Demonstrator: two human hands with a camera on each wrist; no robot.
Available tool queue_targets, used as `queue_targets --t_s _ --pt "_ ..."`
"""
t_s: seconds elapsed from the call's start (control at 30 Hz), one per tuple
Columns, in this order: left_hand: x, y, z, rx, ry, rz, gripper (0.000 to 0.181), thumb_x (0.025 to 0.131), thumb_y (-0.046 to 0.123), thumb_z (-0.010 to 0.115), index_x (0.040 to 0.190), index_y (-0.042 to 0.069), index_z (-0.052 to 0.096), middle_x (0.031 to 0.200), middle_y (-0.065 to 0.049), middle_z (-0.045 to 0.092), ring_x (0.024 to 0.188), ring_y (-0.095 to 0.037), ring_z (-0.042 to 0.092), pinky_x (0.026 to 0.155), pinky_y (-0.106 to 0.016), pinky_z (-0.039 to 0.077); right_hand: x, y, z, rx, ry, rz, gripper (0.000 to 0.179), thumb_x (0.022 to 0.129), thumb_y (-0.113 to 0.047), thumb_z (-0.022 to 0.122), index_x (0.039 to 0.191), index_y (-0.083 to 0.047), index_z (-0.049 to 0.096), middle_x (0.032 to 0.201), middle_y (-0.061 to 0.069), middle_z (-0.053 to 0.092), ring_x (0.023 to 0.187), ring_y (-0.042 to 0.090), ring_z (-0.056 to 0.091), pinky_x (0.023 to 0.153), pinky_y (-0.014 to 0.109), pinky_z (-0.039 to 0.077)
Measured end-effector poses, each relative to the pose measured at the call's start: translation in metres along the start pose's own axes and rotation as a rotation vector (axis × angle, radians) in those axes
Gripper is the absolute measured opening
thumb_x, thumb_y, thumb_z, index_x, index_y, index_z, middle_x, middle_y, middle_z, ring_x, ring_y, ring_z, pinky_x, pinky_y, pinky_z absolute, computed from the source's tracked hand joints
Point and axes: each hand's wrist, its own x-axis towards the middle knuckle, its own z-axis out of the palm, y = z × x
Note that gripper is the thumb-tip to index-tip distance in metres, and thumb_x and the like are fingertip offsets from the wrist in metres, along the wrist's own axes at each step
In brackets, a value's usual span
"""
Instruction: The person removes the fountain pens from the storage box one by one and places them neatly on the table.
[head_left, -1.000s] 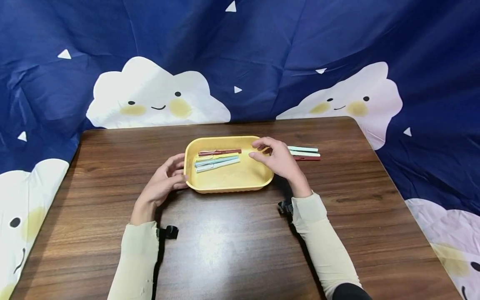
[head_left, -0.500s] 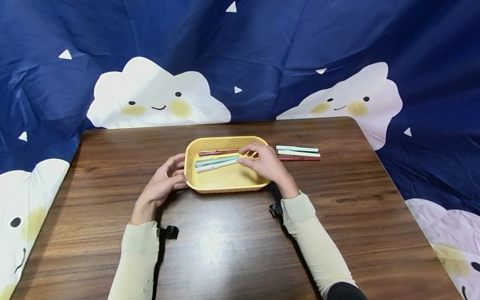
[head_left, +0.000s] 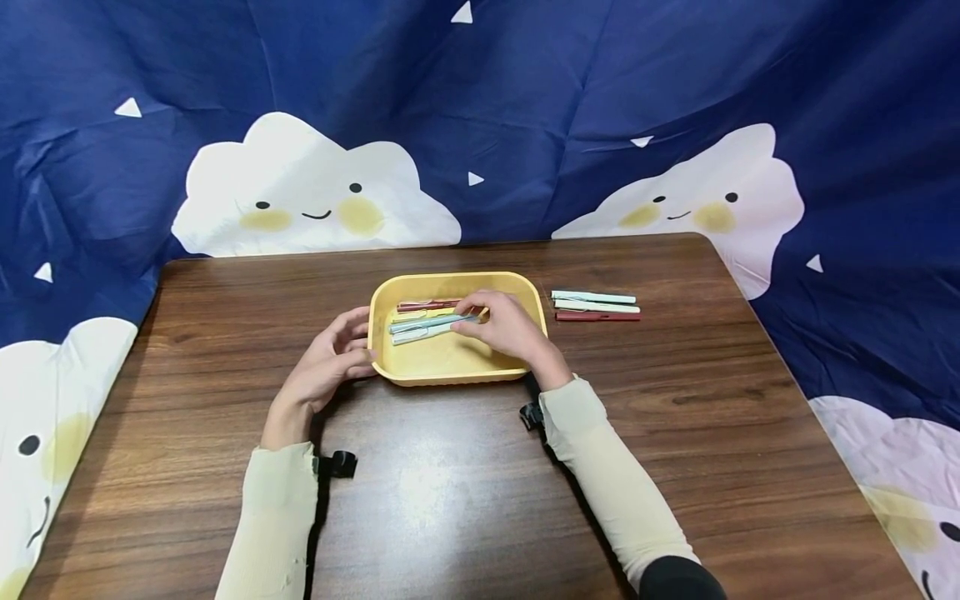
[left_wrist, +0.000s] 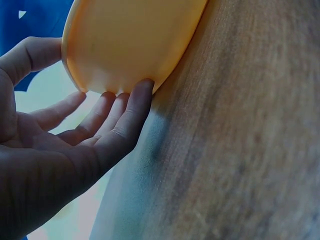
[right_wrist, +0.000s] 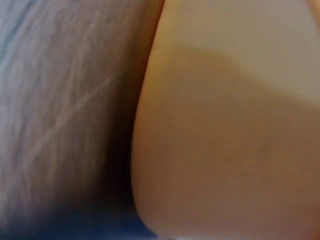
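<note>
While left hand [head_left: 330,360] rests loosely spread against tray [head_left: 453,363] | right hand [head_left: 501,323] arches over pens [head_left: 420,323] | its grip narrow, hold unclear

Pens [head_left: 422,323] in tray [head_left: 450,367]: right ends partly hidden behind right hand [head_left: 501,323]; whether gripped, cannot tell. Tray: cut off at top, both wrist views; blurred, right wrist view. Desk [head_left: 442,500]: cut off below, head view.

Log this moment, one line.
left hand: touching tray, left end | right hand: at pens inside, grip unclear | other pens: on table
</note>
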Motion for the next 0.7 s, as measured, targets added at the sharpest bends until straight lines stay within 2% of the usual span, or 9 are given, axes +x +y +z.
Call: queue_targets --t_s 0.17,0.37,0.5,0.7 --pt "0.000 -0.001 -0.001 -0.003 0.001 0.000 0.076 0.088 -0.013 0.058 0.156 0.001 0.027 0.151 -0.028 0.034 0.119 -0.028 0.057 0.082 -0.034 0.061 0.007 -0.002 0.009 -0.023 -0.025 -0.009 0.022 0.089 -0.024 0.080 0.103 -0.007 0.076 0.097 0.001 0.071 0.089 0.016 0.062 0.081 0.032 0.052" --pt "0.000 -0.001 -0.002 0.006 0.006 0.000 0.075 0.089 -0.012 0.058 0.156 0.002 0.027 0.151 -0.028 0.034 0.120 -0.028 0.057 0.082 -0.034 0.061 0.016 -0.007 0.019 -0.028 -0.053 -0.019 0.019 0.089 -0.023 0.080 0.099 -0.008 0.076 0.095 0.000 0.072 0.092 0.018 0.063 0.086 0.032 0.051" --pt "0.000 -0.001 -0.001 -0.002 0.000 -0.002 0.075 0.089 -0.012 0.058 0.156 0.002 0.027 0.152 -0.028 0.034 0.119 -0.027 0.057 0.082 -0.034 0.061 0.020 -0.009 0.023 -0.062 -0.092 0.005 0.020 0.088 -0.023 0.081 0.100 -0.008 0.075 0.097 0.001 0.070 0.094 0.018 0.062 0.088 0.031 0.050" --pt "0.000 0.000 0.000 -0.010 0.000 -0.001 0.075 0.089 -0.013 0.058 0.156 0.001 0.026 0.152 -0.029 0.033 0.118 -0.026 0.058 0.082 -0.033 0.061 0.022 -0.009 0.024 -0.122 -0.146 0.049 0.024 0.087 -0.024 0.082 0.105 -0.009 0.074 0.098 0.001 0.069 0.092 0.017 0.060 0.085 0.031 0.050"
